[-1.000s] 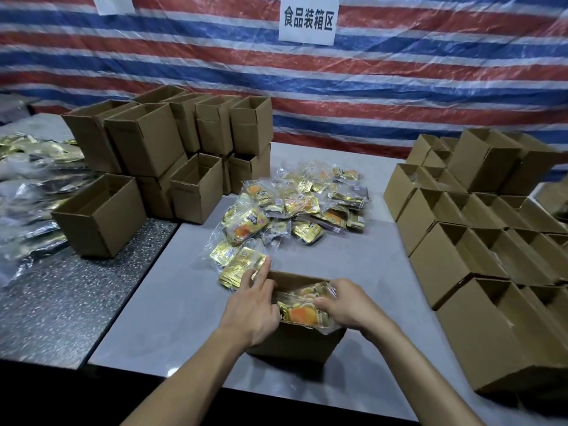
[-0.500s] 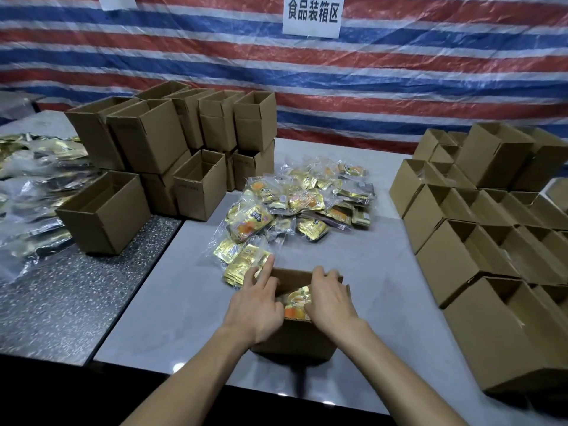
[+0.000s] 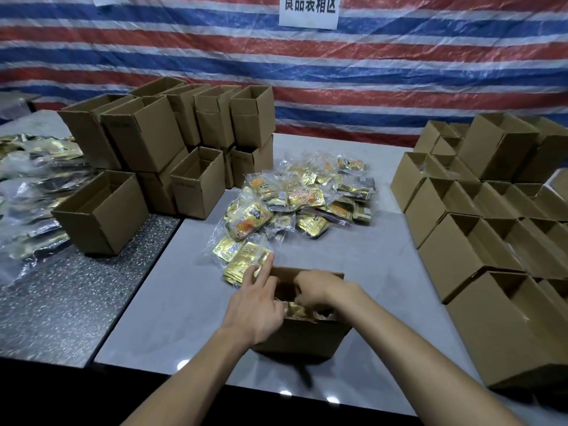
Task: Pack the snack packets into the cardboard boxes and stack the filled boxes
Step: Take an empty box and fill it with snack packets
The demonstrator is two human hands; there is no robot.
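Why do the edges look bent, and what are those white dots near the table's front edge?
Head view: the wide-angle lens bows the striped tarp and stretches the boxes on the right; the dots are glare on the glossy table; the right hand in the open box is slightly motion-blurred.

One left hand (image 3: pixel 255 309), one right hand (image 3: pixel 319 285), one heap of snack packets (image 3: pixel 302 198), roughly thirty cardboard boxes (image 3: pixel 144 133).
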